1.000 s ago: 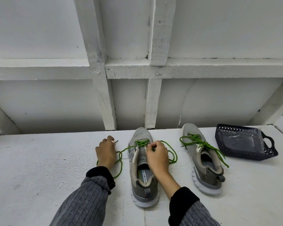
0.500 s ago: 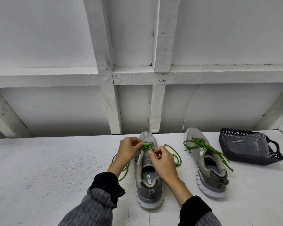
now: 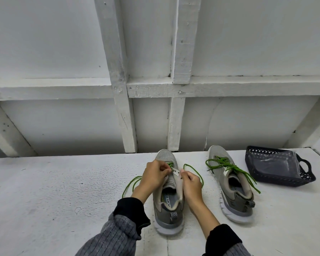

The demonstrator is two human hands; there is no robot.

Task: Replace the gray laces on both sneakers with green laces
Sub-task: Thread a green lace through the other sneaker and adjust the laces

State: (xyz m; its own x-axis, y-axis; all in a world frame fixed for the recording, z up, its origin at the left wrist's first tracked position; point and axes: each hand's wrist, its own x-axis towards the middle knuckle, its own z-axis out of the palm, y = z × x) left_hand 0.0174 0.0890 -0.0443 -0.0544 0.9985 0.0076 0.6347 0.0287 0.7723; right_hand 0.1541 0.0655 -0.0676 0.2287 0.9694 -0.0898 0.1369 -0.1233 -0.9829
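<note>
On a white painted table [image 3: 44, 200], wide bare surface lies to the left. A gray mesh sneaker [image 3: 167, 200] stands at centre. The left hand [image 3: 153, 177] pinches its green lace [image 3: 131, 183]; the right hand [image 3: 191, 183] grips the eyelet flap. To the right stands a second gray sneaker with green laces [image 3: 231, 183], then a dark plastic basket [image 3: 277, 169] near the table's far right edge.

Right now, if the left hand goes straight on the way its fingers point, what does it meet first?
Probably the right hand: the left hand points rightward across the sneaker, pinching the green lace at the eyelet flap. Depth is unclear.
</note>
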